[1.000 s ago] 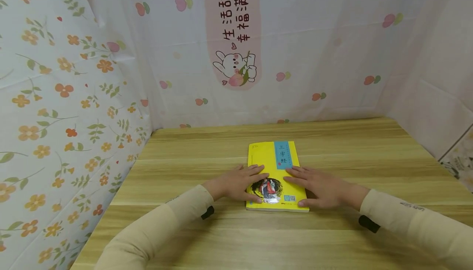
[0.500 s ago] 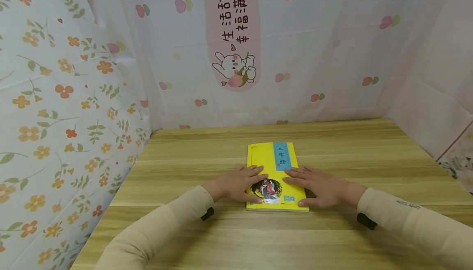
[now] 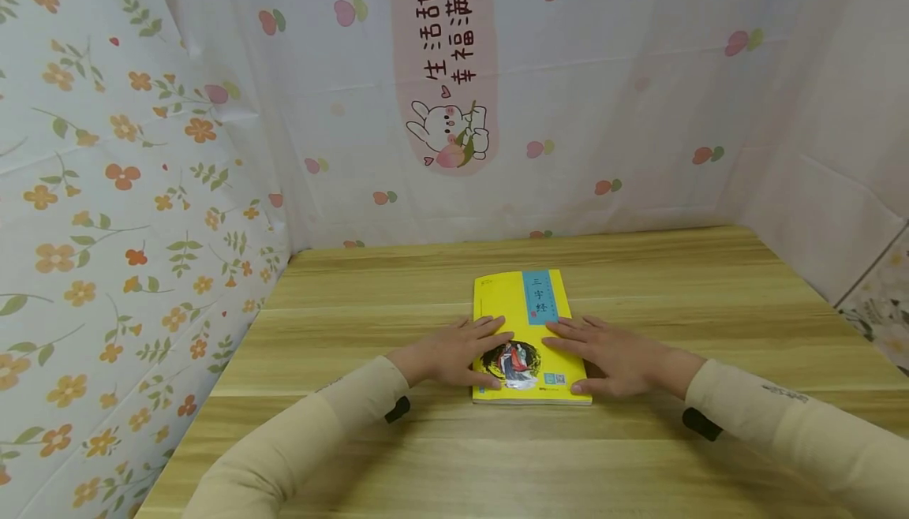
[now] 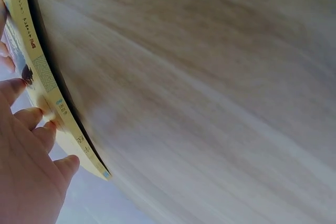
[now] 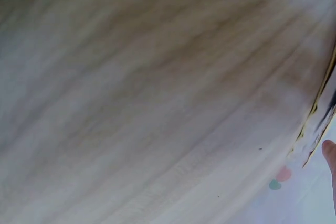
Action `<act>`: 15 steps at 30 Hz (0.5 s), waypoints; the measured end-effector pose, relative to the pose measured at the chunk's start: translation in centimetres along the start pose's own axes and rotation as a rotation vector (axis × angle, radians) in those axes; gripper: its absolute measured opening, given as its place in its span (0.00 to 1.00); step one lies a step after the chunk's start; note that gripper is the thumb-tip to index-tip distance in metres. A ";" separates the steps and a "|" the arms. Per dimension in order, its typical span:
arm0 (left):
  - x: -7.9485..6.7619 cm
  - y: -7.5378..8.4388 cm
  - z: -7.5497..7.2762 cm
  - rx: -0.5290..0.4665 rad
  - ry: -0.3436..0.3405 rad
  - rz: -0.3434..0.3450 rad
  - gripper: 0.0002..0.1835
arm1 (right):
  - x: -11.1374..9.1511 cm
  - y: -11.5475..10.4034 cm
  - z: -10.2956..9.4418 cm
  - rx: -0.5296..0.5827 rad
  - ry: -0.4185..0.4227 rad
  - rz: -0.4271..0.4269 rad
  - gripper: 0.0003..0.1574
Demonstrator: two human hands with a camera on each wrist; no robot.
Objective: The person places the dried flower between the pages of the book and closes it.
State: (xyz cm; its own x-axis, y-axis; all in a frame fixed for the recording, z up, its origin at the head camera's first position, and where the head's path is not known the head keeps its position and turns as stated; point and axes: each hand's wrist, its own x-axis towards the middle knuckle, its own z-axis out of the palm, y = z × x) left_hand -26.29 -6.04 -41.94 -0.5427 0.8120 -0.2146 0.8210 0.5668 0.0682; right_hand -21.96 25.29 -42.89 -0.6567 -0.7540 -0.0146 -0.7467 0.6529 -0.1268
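A yellow paperback book [image 3: 500, 298] lies flat on the wooden table, its cover up, with a blue title strip and a round picture of a robed figure. My left hand [image 3: 454, 355] rests on its left edge, fingers spread over the cover. From the other side my right hand [image 3: 621, 357] lies over the right edge, fingers extended across it and thumb at the lower corner. In the left wrist view the book's spine [image 4: 50, 82] faces the camera, with the left fingertips on the cover. The right wrist view catches the page edges [image 5: 319, 111] and one fingertip [image 5: 329, 153].
The wood-grain table [image 3: 511, 464] spreads out on all sides of the book. Behind it hangs a white cloth [image 3: 604, 109] with fruit prints and a rabbit drawing; a flowered cloth [image 3: 142, 211] covers the left side. Beige sleeves [image 3: 305, 432] cover both forearms, with a black piece under each wrist.
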 end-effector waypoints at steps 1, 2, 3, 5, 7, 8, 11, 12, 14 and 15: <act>-0.1 0.0 0.0 -0.006 0.002 0.003 0.46 | 0.0 0.0 -0.1 -0.001 0.011 -0.001 0.48; -0.2 0.0 -0.1 -0.008 0.006 0.008 0.46 | 0.0 -0.1 -0.1 -0.001 0.021 0.000 0.48; -0.3 -0.1 -0.1 -0.010 0.009 0.012 0.46 | 0.0 -0.1 -0.3 0.007 0.035 -0.002 0.48; -0.6 -0.2 -0.2 -0.010 0.018 0.021 0.45 | -0.1 -0.2 -0.6 0.016 0.061 -0.005 0.48; -0.8 -0.3 -0.2 -0.005 0.035 0.029 0.45 | -0.2 -0.3 -0.9 0.021 0.083 -0.006 0.47; -0.9 -0.4 -0.3 0.000 0.043 0.032 0.44 | -0.3 -0.3 -1.1 0.023 0.091 -0.003 0.47; -1.2 -0.7 -0.5 0.006 0.067 0.037 0.44 | -0.4 -0.3 -1.5 0.018 0.118 0.006 0.47; -1.3 -0.7 -0.6 0.005 0.075 0.036 0.43 | -0.4 -0.3 -1.6 0.011 0.123 0.013 0.48; -1.6 -0.9 -1.0 -0.001 0.083 0.030 0.43 | -0.5 -0.2 -1.7 0.004 0.143 0.022 0.48; -1.7 -1.0 -1.2 0.001 0.088 0.026 0.43 | -0.5 -0.2 -1.8 -0.004 0.150 0.029 0.49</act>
State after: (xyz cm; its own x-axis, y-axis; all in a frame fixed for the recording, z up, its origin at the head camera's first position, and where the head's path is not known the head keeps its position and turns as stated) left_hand -26.40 -7.80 -40.50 -0.5344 0.8358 -0.1259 0.8353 0.5450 0.0721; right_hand -21.68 25.72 -41.07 -0.6865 -0.7153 0.1306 -0.7271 0.6751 -0.1245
